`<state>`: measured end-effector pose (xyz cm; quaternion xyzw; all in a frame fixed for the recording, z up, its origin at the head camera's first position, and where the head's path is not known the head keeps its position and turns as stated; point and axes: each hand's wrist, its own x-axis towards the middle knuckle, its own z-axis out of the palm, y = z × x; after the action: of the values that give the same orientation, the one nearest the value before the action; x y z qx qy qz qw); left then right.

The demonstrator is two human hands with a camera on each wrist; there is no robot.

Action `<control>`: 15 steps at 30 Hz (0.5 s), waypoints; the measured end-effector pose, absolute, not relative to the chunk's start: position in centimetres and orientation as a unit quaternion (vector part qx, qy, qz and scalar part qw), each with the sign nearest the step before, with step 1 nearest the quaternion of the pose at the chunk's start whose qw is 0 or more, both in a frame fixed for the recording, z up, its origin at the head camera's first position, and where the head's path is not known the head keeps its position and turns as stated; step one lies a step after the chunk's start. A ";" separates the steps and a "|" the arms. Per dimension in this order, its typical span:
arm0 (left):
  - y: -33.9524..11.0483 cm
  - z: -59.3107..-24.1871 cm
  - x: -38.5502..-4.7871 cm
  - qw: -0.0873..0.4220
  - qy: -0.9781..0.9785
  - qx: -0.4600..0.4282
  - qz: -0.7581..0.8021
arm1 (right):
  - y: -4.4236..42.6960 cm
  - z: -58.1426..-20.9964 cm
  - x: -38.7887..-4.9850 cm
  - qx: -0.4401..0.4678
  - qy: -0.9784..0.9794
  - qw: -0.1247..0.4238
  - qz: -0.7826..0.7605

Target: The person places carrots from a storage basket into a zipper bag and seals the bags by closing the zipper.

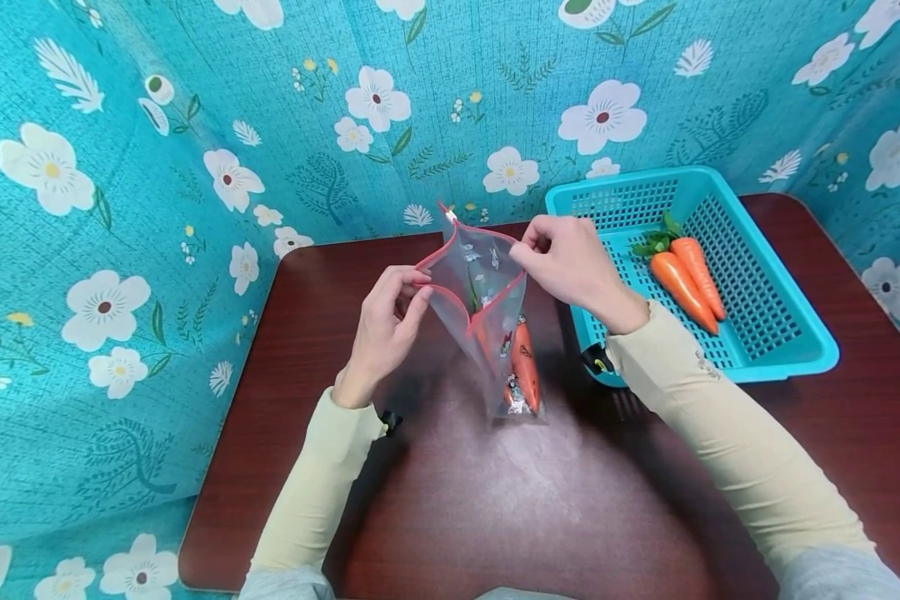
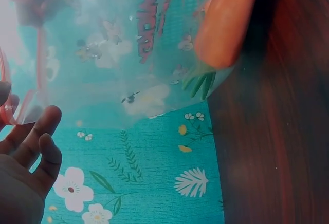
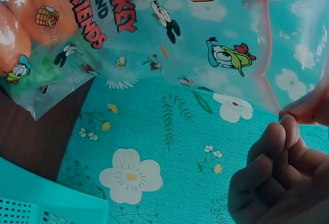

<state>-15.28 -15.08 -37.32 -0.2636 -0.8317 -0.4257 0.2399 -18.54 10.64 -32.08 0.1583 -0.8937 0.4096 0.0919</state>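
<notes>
Bag (image 1: 497, 342): transparent, printed, red-edged; centre of the frame, mouth spread open.
Bagged carrots (image 1: 525, 367): orange, at the bag's lower end.
Left hand (image 1: 385, 329): left of centre; fingers pinching the bag's left edge.
Right hand (image 1: 572, 265): right of centre; fingers pinching its right edge.
Basket (image 1: 757, 325): turquoise, right of the frame, containing two leafy carrots (image 1: 680, 287).
Counter (image 1: 450, 517): dark red-brown, beneath.

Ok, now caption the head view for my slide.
Left hand and right hand hold open a red-rimmed clear bag of carrots beside a turquoise basket holding two more carrots.
</notes>
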 end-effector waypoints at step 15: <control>-14.9 -38.2 -14.9 0.192 -0.846 -0.250 -0.429 | 10.8 -32.9 -18.8 0.173 -0.921 0.048 0.345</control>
<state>-14.89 -14.95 -38.17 -0.2500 -0.8463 -0.4294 0.1919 -18.85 10.79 -32.94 0.1731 -0.9213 0.3450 0.0480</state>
